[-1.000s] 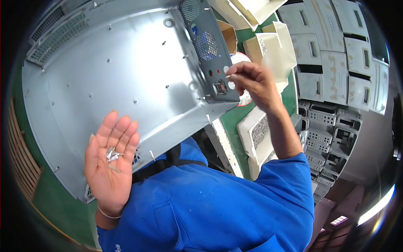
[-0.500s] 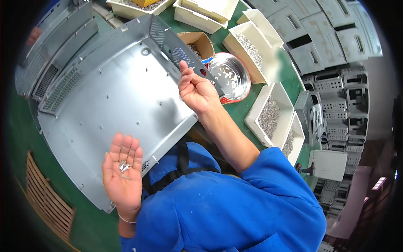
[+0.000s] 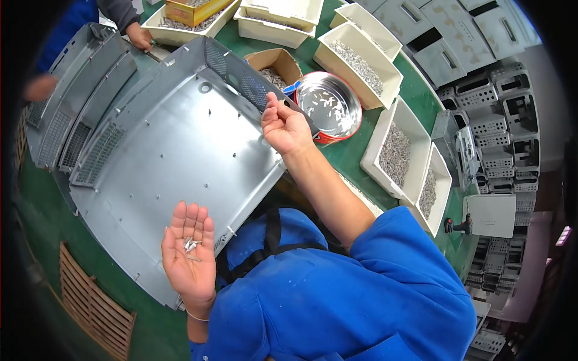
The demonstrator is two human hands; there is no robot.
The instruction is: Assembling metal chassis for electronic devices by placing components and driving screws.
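Left hand: lies palm up, opened out, bearing small silvery pieces. Grey metal case: stands beyond it, studded inside. Right hand: fingers curl near the case's perforated wall; whether they pinch anything cannot be told. Red-rimmed tin: sits near the right hand, white pieces inside.

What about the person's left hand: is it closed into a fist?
No, the left hand is open, palm up, with several small pale pieces lying on it.
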